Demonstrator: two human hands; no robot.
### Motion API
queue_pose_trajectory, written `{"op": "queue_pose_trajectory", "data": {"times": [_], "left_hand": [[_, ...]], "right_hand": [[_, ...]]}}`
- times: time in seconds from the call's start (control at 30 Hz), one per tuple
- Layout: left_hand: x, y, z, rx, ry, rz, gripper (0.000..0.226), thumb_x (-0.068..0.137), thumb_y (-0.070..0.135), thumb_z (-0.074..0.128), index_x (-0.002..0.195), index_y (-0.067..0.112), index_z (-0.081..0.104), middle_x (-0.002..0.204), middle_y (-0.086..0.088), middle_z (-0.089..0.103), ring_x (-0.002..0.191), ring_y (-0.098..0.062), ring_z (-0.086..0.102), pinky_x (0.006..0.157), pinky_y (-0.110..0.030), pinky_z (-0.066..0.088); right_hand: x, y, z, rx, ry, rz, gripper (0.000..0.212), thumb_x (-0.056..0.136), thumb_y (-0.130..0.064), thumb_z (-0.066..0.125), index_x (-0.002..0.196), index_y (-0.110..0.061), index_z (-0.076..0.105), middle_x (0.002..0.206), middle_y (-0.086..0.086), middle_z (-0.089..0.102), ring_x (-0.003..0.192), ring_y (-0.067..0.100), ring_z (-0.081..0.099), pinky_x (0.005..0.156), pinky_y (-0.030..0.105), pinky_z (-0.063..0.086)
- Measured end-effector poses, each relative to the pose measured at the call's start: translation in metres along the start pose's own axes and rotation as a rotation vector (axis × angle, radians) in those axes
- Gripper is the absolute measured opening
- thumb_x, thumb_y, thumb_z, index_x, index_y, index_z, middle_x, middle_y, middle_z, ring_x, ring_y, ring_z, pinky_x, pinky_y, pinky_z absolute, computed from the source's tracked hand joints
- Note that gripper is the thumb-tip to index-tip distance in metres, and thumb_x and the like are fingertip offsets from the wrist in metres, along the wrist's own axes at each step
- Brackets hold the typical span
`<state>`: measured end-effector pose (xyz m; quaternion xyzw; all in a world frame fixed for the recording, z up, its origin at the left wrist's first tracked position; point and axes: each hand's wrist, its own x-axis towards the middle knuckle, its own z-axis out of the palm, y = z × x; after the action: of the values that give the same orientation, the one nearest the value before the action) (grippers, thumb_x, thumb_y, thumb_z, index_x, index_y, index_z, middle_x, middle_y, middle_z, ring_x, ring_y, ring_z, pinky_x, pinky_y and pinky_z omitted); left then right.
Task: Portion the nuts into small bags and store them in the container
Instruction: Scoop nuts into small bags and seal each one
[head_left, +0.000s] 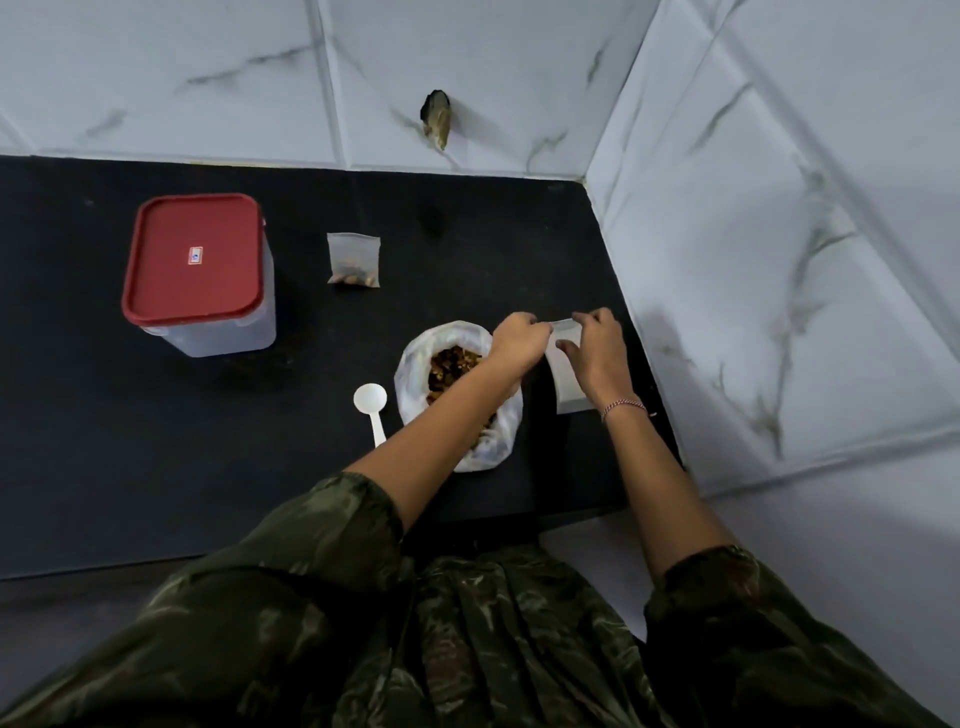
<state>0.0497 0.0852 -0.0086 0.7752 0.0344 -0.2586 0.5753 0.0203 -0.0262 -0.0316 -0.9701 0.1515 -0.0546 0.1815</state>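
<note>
Between your hands: empty bag (565, 389), flat on the counter (156, 467) near its right edge, nothing in it.
Left hand (519, 340): reaches across the sack; fingers curled, pinching the empty bag's top edge.
Right hand (597, 353): pinches the same top edge from the other side; you look set to pull the mouth open.
Sack (410, 366): just left of the empty bag, mouth rolled open, partly under your left forearm.
Nuts (452, 364): a good heap in the sack, unportioned.
Scoop (370, 402): white, lying just left of the sack, in neither hand.
Filled bag (353, 260): one, farther back, with a small portion of nuts at its bottom; on the counter, not stored.
Container (218, 335): back left, well apart from your hands; no bag shows through its wall.
Lid (195, 260): red, on.
Done, by judgement: one portion bagged.
Left: open and fill this bag, portion the other nuts, lift the lid, store every bag.
</note>
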Motion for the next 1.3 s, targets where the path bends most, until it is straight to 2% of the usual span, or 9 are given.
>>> {"op": "queue_pose_trajectory", "data": {"times": [0.1,0.3,0.37,0.6,0.77,0.9,1.03,1.13,1.3], "left_hand": [[-0.001,-0.006,0.019,-0.127,-0.058,-0.128,0.030,0.095,0.009,0.046,0.120,-0.002,0.058,0.105,-0.018,0.065,0.094,-0.026,0.061,0.058,-0.024,0.039],[0.002,-0.010,0.040,-0.163,-0.101,-0.255,0.040,0.101,0.018,0.042,0.137,0.001,0.045,0.134,-0.014,0.055,0.121,-0.030,0.053,0.099,-0.037,0.045],[0.002,-0.012,0.042,-0.191,-0.123,-0.288,0.043,0.102,0.024,0.040,0.139,0.002,0.042,0.136,-0.014,0.053,0.124,-0.030,0.052,0.103,-0.037,0.042],[0.004,-0.015,0.047,-0.256,-0.124,-0.282,0.042,0.101,0.026,0.042,0.136,0.002,0.045,0.128,-0.014,0.058,0.117,-0.028,0.056,0.102,-0.039,0.045],[0.000,-0.014,0.051,-0.289,-0.119,-0.259,0.036,0.101,0.027,0.043,0.128,0.004,0.050,0.107,-0.009,0.055,0.101,-0.022,0.053,0.100,-0.039,0.045],[0.003,-0.017,0.049,-0.361,-0.085,-0.264,0.014,0.100,0.021,0.046,0.102,0.010,0.054,0.101,-0.008,0.056,0.097,-0.021,0.054,0.091,-0.036,0.048],[0.001,-0.014,0.039,-0.457,-0.001,-0.188,0.021,0.099,0.010,0.047,0.120,0.011,0.050,0.095,-0.007,0.057,0.095,-0.020,0.058,0.088,-0.035,0.052],[0.000,-0.012,0.027,-0.454,0.051,-0.116,0.025,0.099,0.008,0.046,0.123,0.006,0.053,0.108,-0.011,0.064,0.102,-0.025,0.065,0.090,-0.038,0.056],[-0.002,-0.009,0.003,-0.433,0.186,0.019,0.030,0.098,0.008,0.048,0.127,0.006,0.055,0.103,-0.012,0.067,0.089,-0.020,0.064,0.088,-0.037,0.056]], "right_hand": [[-0.005,0.016,0.005,-0.023,-0.036,0.079,0.050,0.090,-0.017,0.062,0.135,-0.001,0.046,0.127,0.016,0.046,0.116,0.029,0.046,0.094,0.033,0.040],[-0.012,0.035,0.012,0.016,-0.094,0.163,0.035,0.090,-0.017,0.061,0.119,0.002,0.058,0.119,0.019,0.051,0.105,0.032,0.054,0.089,0.034,0.043],[-0.011,0.036,0.010,0.021,-0.099,0.171,0.031,0.091,-0.016,0.060,0.116,0.002,0.060,0.117,0.020,0.053,0.102,0.033,0.056,0.086,0.032,0.042],[-0.007,0.037,0.006,0.081,0.005,0.220,0.021,0.091,-0.009,0.059,0.110,-0.001,0.064,0.112,0.017,0.058,0.100,0.031,0.058,0.081,0.029,0.042],[-0.007,0.038,0.003,0.300,0.048,0.311,0.039,0.087,-0.004,0.064,0.125,-0.006,0.058,0.109,0.011,0.065,0.097,0.022,0.063,0.086,0.024,0.047],[-0.011,0.036,-0.009,0.558,0.116,0.376,0.041,0.084,-0.004,0.066,0.124,-0.007,0.057,0.106,0.009,0.066,0.092,0.016,0.062,0.078,0.014,0.043],[-0.013,0.027,-0.017,0.795,0.209,0.392,0.040,0.081,-0.007,0.070,0.120,-0.010,0.060,0.103,0.008,0.067,0.086,0.011,0.060,0.071,0.010,0.048],[-0.015,0.015,-0.023,0.961,0.201,0.415,0.044,0.077,-0.011,0.076,0.118,-0.012,0.060,0.095,0.003,0.067,0.085,0.011,0.063,0.078,0.022,0.054],[-0.014,-0.009,-0.024,1.151,0.121,0.367,0.044,0.076,-0.006,0.076,0.116,-0.008,0.058,0.084,0.001,0.068,0.082,0.011,0.066,0.082,0.028,0.054]]}}
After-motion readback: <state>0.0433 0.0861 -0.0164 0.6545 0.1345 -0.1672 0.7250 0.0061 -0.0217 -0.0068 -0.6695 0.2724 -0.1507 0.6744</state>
